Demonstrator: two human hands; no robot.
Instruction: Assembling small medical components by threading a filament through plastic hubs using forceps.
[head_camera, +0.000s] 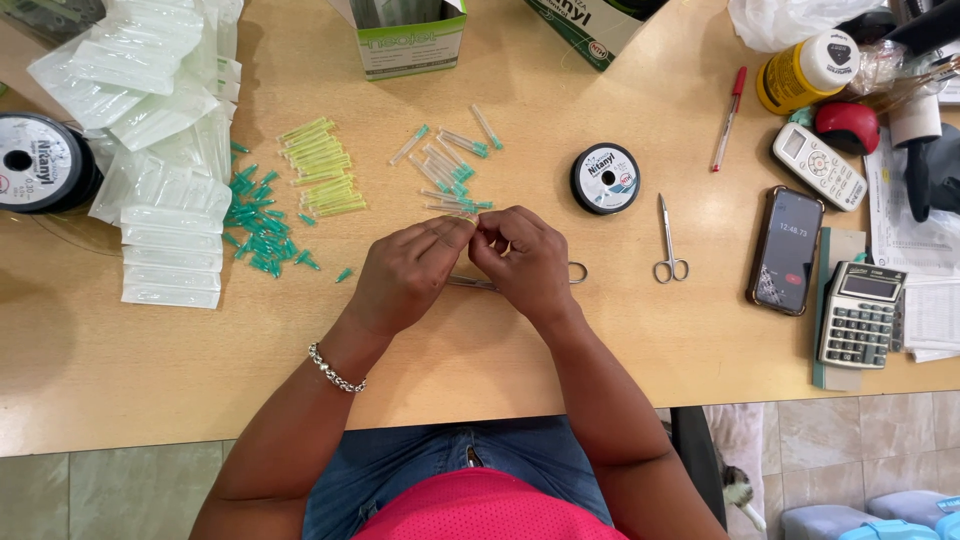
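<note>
- at centre frame, the left hand (405, 275) and right hand (522, 262) met fingertip to fingertip over a wooden table (480, 350), fingers pinched narrow on something too small to make out.
- a metal tool (480, 284) lay on the table under both hands, one ring handle showing just right of the right hand; whether either hand touched it could not be told.
- a silver bracelet (335, 370) circled the left wrist.
- just above the hands lay a loose cluster of clear needles (450, 165) with green hubs, the nearest ones close to the fingertips.
- left of that, a bundle of yellow tubes (322, 168) sat beside a scatter of green caps (258, 232).
- at upper left, a heap of clear packets (165, 150) spread beside a black spool (35, 160) at the frame's edge.
- a second, smaller spool (605, 178) stood right of the needles, with scissors (668, 243) below and right of it, well apart from the hands.
- further right lay a phone (786, 250), a calculator (860, 315), a white remote (820, 165), a red pen (729, 118) and a yellow bottle (805, 70).
- two green-and-white boxes (410, 40) stood at the top edge.
</note>
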